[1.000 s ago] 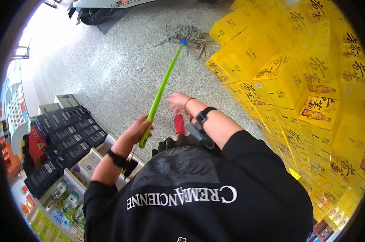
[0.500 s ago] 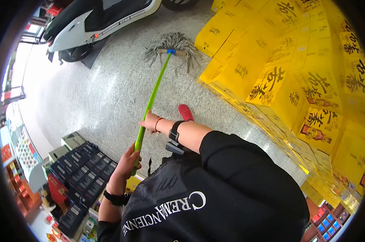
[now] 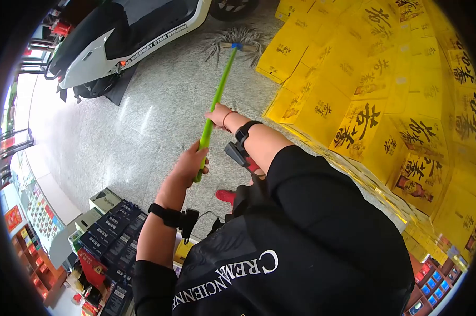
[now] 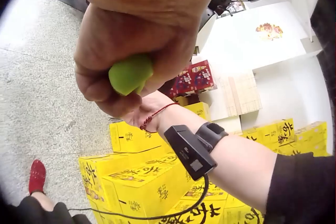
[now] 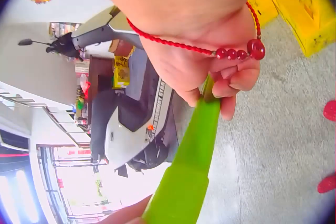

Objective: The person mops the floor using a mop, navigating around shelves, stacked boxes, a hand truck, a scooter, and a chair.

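Observation:
A mop with a long green handle (image 3: 220, 87) reaches away from me across the speckled floor. Its grey string head (image 3: 237, 38) lies spread on the floor, joined to the handle by a blue clamp. My left hand (image 3: 189, 164) grips the handle near its butt end, and in the left wrist view the green end pokes out of the curled fingers (image 4: 116, 109). Farther up the handle, my right hand (image 3: 218, 115) holds it with fingers wrapped round, as the right wrist view shows (image 5: 226, 82).
Stacked yellow cartons (image 3: 322, 105) line the right side, close to the mop head. A white scooter (image 3: 143, 45) stands at the far left. Dark boxes (image 3: 114, 231) and a glass display counter (image 3: 40, 205) are at the lower left. My red shoe (image 3: 226, 196) is below the handle.
My right hand, off the handle at first, has taken hold of it. The mop head came nearer, then slid away again towards the scooter's front wheel. More of the scooter has come into view.

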Demonstrator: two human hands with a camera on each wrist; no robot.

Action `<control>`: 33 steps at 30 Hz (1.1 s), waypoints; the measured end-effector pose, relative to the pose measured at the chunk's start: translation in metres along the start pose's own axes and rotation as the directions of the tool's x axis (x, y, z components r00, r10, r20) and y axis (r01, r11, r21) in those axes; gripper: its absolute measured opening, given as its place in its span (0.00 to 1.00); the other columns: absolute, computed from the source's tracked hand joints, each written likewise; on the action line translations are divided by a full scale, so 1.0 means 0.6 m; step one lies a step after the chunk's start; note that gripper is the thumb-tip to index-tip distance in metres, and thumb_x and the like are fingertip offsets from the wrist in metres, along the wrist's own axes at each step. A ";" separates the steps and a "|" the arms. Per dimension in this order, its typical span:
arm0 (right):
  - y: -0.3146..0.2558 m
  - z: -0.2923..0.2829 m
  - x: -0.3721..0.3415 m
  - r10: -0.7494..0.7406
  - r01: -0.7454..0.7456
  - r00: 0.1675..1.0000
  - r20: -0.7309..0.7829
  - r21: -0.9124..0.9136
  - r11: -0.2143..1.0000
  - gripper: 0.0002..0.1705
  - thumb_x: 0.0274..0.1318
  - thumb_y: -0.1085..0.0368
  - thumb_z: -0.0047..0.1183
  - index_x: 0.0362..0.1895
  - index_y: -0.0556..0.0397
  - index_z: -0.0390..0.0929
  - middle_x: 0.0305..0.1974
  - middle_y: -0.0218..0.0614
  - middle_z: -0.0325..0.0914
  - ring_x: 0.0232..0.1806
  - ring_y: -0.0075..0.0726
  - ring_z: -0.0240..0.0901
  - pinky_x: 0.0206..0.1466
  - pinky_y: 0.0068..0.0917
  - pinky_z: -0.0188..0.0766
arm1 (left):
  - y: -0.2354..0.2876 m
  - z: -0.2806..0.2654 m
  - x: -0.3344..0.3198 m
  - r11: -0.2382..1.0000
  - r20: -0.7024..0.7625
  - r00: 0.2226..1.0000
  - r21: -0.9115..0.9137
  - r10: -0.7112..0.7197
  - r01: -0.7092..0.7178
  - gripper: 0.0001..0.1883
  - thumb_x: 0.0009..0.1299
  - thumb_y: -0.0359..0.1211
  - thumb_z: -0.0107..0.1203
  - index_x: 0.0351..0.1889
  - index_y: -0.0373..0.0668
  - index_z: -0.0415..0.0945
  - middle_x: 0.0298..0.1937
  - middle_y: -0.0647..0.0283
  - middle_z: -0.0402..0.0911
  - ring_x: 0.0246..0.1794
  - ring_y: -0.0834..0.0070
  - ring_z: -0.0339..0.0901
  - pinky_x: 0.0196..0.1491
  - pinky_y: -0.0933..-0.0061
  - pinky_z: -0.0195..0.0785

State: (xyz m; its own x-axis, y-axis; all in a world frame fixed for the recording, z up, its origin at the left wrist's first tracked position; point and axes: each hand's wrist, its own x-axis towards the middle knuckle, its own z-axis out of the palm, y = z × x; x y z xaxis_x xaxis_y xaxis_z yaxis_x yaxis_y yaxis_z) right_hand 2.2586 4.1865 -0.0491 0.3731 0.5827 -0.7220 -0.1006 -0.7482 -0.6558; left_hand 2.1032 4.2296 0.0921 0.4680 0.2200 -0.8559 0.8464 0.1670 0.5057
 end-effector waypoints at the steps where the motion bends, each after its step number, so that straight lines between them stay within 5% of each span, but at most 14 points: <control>1: 0.011 0.018 0.004 -0.149 0.154 0.988 0.047 -0.108 0.982 0.17 0.51 0.57 0.48 0.33 0.60 0.69 0.18 0.41 0.73 0.13 0.32 0.68 0.14 0.29 0.64 | -0.014 -0.008 -0.002 1.000 -0.005 1.000 -0.001 0.001 -0.001 0.18 0.66 0.37 0.42 0.51 0.40 0.62 0.25 0.64 0.67 0.18 0.79 0.65 0.19 0.79 0.63; 2: 0.019 0.041 0.008 -0.289 0.306 0.951 0.108 -0.206 0.930 0.16 0.51 0.57 0.48 0.33 0.60 0.69 0.18 0.40 0.73 0.12 0.31 0.67 0.12 0.28 0.62 | -0.035 -0.016 -0.007 1.000 -0.014 1.000 -0.016 -0.006 0.006 0.18 0.65 0.37 0.42 0.51 0.40 0.62 0.25 0.64 0.67 0.18 0.80 0.65 0.19 0.79 0.63; 3: -0.005 0.061 -0.019 -0.010 0.007 0.999 0.042 0.071 0.997 0.16 0.51 0.57 0.48 0.31 0.60 0.69 0.18 0.39 0.73 0.11 0.30 0.66 0.11 0.28 0.61 | -0.056 -0.025 -0.019 0.999 -0.024 1.000 -0.031 -0.014 0.013 0.18 0.65 0.37 0.43 0.51 0.40 0.62 0.24 0.64 0.67 0.19 0.80 0.65 0.19 0.79 0.63; 7: -0.005 0.175 -0.037 -0.053 0.053 0.993 0.107 0.004 0.999 0.16 0.51 0.57 0.48 0.31 0.60 0.70 0.18 0.39 0.73 0.10 0.29 0.63 0.10 0.27 0.59 | -0.144 -0.088 -0.091 0.998 -0.008 0.999 -0.032 -0.053 0.052 0.18 0.66 0.37 0.43 0.52 0.41 0.62 0.25 0.65 0.67 0.21 0.81 0.66 0.20 0.80 0.63; 9: -0.017 0.237 -0.068 0.085 -0.113 0.934 0.347 0.060 0.992 0.16 0.51 0.57 0.48 0.32 0.59 0.70 0.21 0.38 0.75 0.11 0.30 0.63 0.10 0.26 0.59 | -0.214 -0.130 -0.131 0.991 -0.011 0.998 -0.122 -0.064 0.062 0.19 0.66 0.37 0.43 0.54 0.42 0.62 0.26 0.66 0.67 0.22 0.81 0.65 0.21 0.81 0.63; 16: -0.078 0.477 -0.134 0.114 0.023 0.737 0.666 -0.193 0.981 0.24 0.54 0.50 0.43 0.43 0.59 0.72 0.33 0.38 0.77 0.21 0.35 0.70 0.19 0.29 0.71 | -0.423 -0.279 -0.302 0.984 -0.002 0.995 -0.151 -0.095 0.094 0.22 0.66 0.36 0.44 0.58 0.45 0.59 0.26 0.68 0.66 0.23 0.83 0.64 0.23 0.81 0.62; 19: -0.099 0.548 -0.144 0.133 0.021 0.682 0.719 -0.201 0.979 0.25 0.54 0.50 0.42 0.44 0.61 0.71 0.35 0.39 0.77 0.22 0.37 0.72 0.22 0.31 0.73 | -0.471 -0.323 -0.347 0.999 0.002 1.000 -0.036 0.000 0.000 0.24 0.67 0.32 0.44 0.62 0.46 0.55 0.26 0.70 0.64 0.22 0.84 0.63 0.22 0.81 0.60; 26: -0.128 0.579 -0.092 0.123 -0.007 0.731 0.671 -0.173 0.985 0.27 0.54 0.49 0.42 0.42 0.64 0.71 0.34 0.44 0.76 0.21 0.39 0.73 0.22 0.33 0.73 | -0.474 -0.387 -0.305 0.969 0.053 0.990 -0.201 -0.133 0.141 0.25 0.67 0.33 0.43 0.63 0.46 0.52 0.25 0.70 0.63 0.20 0.83 0.62 0.21 0.82 0.60; 30: -0.155 0.518 -0.019 0.128 -0.038 0.828 0.546 -0.173 0.984 0.27 0.52 0.47 0.44 0.33 0.63 0.75 0.27 0.41 0.77 0.17 0.35 0.71 0.19 0.30 0.70 | -0.352 -0.402 -0.237 0.990 0.036 0.991 -0.050 -0.132 0.133 0.25 0.66 0.33 0.43 0.62 0.44 0.53 0.25 0.68 0.64 0.20 0.82 0.63 0.20 0.81 0.61; 33: -0.185 0.455 0.049 0.054 -0.060 0.939 0.339 0.006 0.998 0.25 0.51 0.47 0.46 0.26 0.60 0.75 0.17 0.36 0.72 0.13 0.31 0.68 0.14 0.27 0.66 | -0.244 -0.426 -0.160 0.992 0.030 0.994 0.073 -0.101 0.099 0.24 0.66 0.34 0.43 0.60 0.43 0.55 0.25 0.67 0.65 0.21 0.82 0.64 0.21 0.80 0.62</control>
State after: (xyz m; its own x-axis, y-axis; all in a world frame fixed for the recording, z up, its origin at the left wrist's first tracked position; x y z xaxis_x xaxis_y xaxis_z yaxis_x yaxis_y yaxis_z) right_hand 2.0287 4.3734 -0.0575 0.0318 0.6145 -0.7883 -0.1285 -0.7796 -0.6129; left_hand 1.8698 4.4297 0.1278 0.3875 0.1735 -0.9054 0.9046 0.1174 0.4097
